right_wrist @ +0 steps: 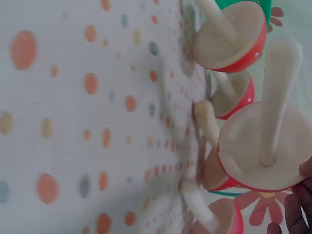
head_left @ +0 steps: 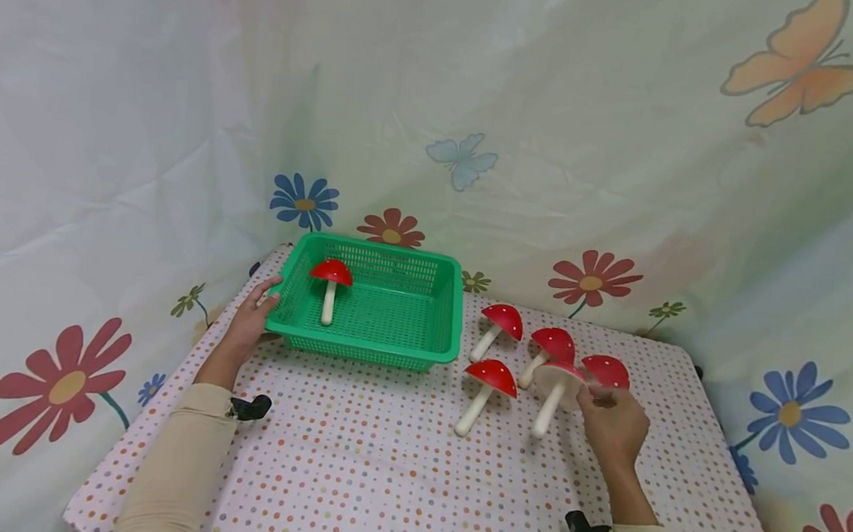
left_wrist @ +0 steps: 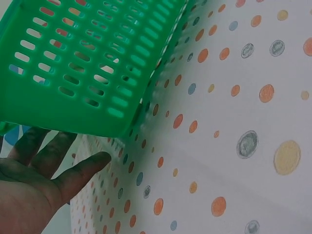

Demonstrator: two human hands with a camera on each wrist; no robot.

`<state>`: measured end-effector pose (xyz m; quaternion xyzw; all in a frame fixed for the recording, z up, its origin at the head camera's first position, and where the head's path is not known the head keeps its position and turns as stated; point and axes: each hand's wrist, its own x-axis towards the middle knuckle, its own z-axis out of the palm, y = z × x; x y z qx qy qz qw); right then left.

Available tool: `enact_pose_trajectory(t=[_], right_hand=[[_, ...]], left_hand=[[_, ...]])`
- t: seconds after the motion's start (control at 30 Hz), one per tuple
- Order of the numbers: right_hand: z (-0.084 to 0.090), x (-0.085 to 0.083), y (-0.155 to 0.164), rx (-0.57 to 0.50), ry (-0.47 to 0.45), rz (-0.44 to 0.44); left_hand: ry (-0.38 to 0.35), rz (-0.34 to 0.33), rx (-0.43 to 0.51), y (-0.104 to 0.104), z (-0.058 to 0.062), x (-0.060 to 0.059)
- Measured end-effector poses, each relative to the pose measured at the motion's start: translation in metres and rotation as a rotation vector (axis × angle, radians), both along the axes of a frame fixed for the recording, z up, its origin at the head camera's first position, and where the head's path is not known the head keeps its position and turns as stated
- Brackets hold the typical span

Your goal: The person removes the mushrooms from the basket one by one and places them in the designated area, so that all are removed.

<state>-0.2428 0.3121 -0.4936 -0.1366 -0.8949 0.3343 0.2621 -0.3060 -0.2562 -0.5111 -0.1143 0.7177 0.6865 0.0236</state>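
My left hand [head_left: 247,323] is at the left end of a green plastic basket [head_left: 363,351]. In the left wrist view its fingers [left_wrist: 53,148] touch the basket's edge, with the thumb held straight out to one side. One red-capped toy mushroom [head_left: 330,292] lies inside the basket. My right hand [head_left: 615,423] pinches the cap rim of another toy mushroom [head_left: 551,401]. This one is off the table, its pale underside and white stem facing me, as the right wrist view also shows. Around it lie several more toy mushrooms [head_left: 493,376], red with white dots.
A dotted cloth covers the table [head_left: 350,469]. Behind it hangs a pale curtain [head_left: 531,82] printed with flowers and butterflies. The loose mushrooms lie to the right of the basket, one of them [head_left: 606,370] partly hidden by my right hand.
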Motion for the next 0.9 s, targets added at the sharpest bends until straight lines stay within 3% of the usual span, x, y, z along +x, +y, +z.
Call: enact_pose_trajectory(t=[0.23, 0.43, 0.6, 0.9], right_hand=[[-0.016, -0.001, -0.004, 0.054, 0.018, 0.019], [-0.025, 0.003, -0.007, 0.134, -0.047, 0.047], [-0.019, 0.008, -0.008, 0.180, -0.125, 0.092], [0.003, 0.026, -0.013, 0.195, -0.368, 0.204]], left_hand=[[-0.013, 0.017, 0.005, 0.001, 0.000, 0.000], [0.006, 0.026, -0.018, 0.003, 0.002, 0.001], [0.029, 0.038, -0.057, 0.003, 0.001, 0.002], [0.046, 0.044, -0.092, 0.002, -0.002, -0.001]])
